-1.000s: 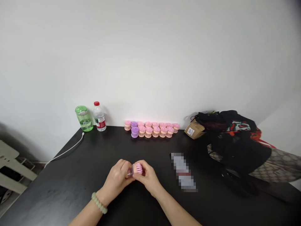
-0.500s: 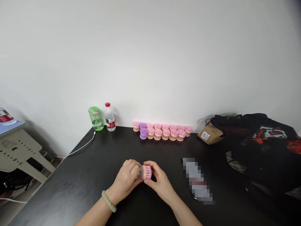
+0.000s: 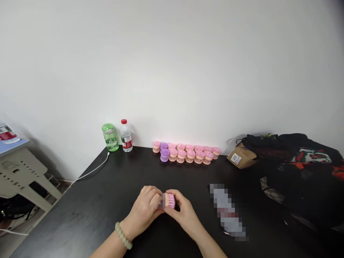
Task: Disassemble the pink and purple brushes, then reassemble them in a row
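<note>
Between my two hands, above the black table, is a pink bristle brush lying sideways, its bristles facing right. A clear, greyish body forms its left part. My left hand, with a beaded bracelet at the wrist, is closed around that clear end and covers much of it. On the bristle side, my right hand grips the brush between thumb and fingers. Two rows of similar pink brushes stand bristles-up along the wall, with two purple brushes near their left end.
At the back left stand a green bottle and a red-capped water bottle. A white cable runs off the left edge. To the right are a pixelated flat object, a brown paper bag and dark fabric.
The view has tilted slightly, so everything sits a little lower. Both hands still hold the brush, with only a slight shift of the right fingers.
</note>
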Motion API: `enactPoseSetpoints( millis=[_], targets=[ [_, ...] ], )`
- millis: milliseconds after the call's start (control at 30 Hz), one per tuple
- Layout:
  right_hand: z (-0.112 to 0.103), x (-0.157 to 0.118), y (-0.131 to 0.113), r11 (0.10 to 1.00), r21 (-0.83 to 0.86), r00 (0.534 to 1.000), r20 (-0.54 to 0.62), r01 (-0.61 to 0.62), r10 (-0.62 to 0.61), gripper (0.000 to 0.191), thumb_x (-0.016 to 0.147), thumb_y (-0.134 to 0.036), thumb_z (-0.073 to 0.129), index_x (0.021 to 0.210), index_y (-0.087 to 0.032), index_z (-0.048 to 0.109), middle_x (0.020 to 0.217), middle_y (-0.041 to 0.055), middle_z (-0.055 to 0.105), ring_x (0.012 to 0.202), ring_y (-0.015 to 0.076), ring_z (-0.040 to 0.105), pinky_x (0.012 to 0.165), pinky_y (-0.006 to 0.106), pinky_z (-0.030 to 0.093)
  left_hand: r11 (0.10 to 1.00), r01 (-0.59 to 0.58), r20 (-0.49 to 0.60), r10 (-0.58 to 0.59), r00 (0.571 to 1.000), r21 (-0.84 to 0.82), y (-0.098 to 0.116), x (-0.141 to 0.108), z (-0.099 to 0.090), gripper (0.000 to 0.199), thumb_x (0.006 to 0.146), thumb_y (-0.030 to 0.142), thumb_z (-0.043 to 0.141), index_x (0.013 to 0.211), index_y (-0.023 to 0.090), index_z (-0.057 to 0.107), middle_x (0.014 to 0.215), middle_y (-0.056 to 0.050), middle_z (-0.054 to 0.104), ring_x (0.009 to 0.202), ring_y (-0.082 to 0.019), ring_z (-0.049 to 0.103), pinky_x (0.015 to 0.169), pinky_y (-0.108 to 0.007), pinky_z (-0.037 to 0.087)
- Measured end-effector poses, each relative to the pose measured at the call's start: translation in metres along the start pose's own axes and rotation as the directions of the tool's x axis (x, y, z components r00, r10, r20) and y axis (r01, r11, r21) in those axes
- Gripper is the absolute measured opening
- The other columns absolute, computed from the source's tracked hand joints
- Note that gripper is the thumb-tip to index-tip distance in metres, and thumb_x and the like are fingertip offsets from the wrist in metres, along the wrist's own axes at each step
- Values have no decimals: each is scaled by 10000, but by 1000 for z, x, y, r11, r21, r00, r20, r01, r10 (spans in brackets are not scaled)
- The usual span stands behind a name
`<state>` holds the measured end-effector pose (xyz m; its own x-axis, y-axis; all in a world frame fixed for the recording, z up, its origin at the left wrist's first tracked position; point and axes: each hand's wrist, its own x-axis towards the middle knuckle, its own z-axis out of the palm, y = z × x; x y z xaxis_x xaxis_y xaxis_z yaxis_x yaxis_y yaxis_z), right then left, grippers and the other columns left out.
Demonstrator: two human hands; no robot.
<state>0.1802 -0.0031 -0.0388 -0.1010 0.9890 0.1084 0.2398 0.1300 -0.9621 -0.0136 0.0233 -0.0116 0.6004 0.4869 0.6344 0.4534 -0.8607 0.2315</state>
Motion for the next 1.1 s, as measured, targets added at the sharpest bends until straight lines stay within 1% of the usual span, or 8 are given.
enactPoseSetpoints(
  millis=[100, 300, 467, 567, 733, 967, 1033, 1100],
  targets=[
    [0, -1, -2, 1000, 10, 1000, 2, 6, -6, 573, 713, -227, 726, 1257, -260, 551, 1246, 57, 651, 1154, 269, 620, 1020, 427, 468, 1000, 5, 22, -5, 1000, -3, 0, -1, 1, 111, 943, 207, 595, 925, 184, 488, 987, -82, 648, 927, -237, 582, 811, -391, 472],
    [-2, -2, -15, 990, -132, 999, -6, -48, 47, 351, 711, -171, 689, 1054, -226, 641, 1037, 39, 686, 972, 253, 662, 900, 397, 504, 998, 54, 51, -52, 997, -30, 0, -2, 2, 154, 914, 222, 639, 885, 187, 492, 985, -73, 652, 884, -222, 579, 795, -380, 455],
    [-3, -3, -25, 981, -192, 1000, 1, -19, 20, 478, 603, -30, 741, 1025, -238, 654, 1143, 45, 653, 1078, 259, 631, 991, 413, 467, 946, 304, 236, -273, 933, -108, 1, 4, -8, 279, 746, 217, 800, 876, 192, 555, 896, -24, 660, 795, -201, 572, 716, -322, 436],
    [-3, -5, -27, 975, -213, 997, 59, 67, -55, 497, 587, 17, 762, 995, -246, 658, 1173, 47, 651, 1178, 273, 582, 1028, 428, 452, 795, 557, 384, -449, 807, -242, -2, 8, -19, 370, 624, 272, 874, 836, 194, 581, 761, 34, 613, 682, -157, 541, 614, -264, 385],
    [3, -9, -30, 916, -202, 931, 197, 346, -308, 511, 637, 52, 761, 1017, -266, 638, 1088, 24, 700, 1235, 279, 529, 1014, 442, 483, 204, 788, 689, -393, 609, -580, -18, 4, -26, 422, 572, 260, 885, 835, 182, 565, 679, 70, 603, 595, -107, 546, 560, -215, 374],
    [1, -14, -33, 654, -197, 683, 208, 731, -700, 382, 870, 17, 548, 1117, -272, 594, 1109, 57, 671, 1184, 254, 561, 955, 447, 537, -64, 819, 817, -148, 557, -570, -35, -12, -20, 506, 576, 477, 889, 861, 145, 636, 698, -17, 685, 592, -137, 621, 569, -232, 457],
    [-4, -13, -31, 656, -239, 695, 155, 715, -702, 370, 880, 4, 533, 1110, -281, 585, 1116, 59, 658, 1190, 259, 566, 945, 452, 539, -104, 809, 815, -114, 568, -579, -37, -13, -21, 541, 571, 498, 893, 903, 139, 661, 713, -38, 700, 584, -148, 627, 561, -239, 465],
    [-9, -10, -27, 727, -296, 778, 111, 620, -619, 352, 856, -45, 600, 1114, -282, 581, 1134, 65, 653, 1218, 285, 553, 965, 474, 525, -132, 776, 787, -118, 605, -616, -38, -12, -23, 617, 554, 503, 905, 1001, 143, 678, 769, -47, 710, 630, -151, 636, 607, -248, 480]
  ],
)
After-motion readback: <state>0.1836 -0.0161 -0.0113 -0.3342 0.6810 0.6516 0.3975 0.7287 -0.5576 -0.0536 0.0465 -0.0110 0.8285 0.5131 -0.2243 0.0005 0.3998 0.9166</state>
